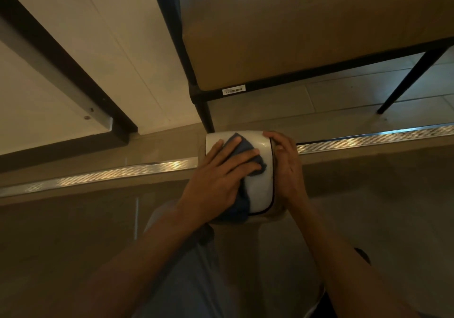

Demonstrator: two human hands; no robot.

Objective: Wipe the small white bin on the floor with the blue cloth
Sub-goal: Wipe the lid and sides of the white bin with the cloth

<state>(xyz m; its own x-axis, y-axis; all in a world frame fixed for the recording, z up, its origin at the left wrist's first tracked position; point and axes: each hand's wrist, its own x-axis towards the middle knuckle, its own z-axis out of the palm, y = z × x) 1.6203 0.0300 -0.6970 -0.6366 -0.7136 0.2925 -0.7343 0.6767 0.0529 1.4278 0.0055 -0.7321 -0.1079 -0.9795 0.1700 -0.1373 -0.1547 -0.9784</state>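
Bin (259, 182) held up off the floor, long axis running away from viewer. Left hand (221, 175) flat, pressing cloth (242, 145) on its near side; right hand (286, 167) grips the rim edge.

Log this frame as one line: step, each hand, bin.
step: wiping | left hand: presses blue cloth on white bin | right hand: grips bin's edge | bin: on its side

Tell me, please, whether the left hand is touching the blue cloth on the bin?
Touching: the head view shows the left hand pressing flat on the blue cloth, fingers spread over it against the white bin.
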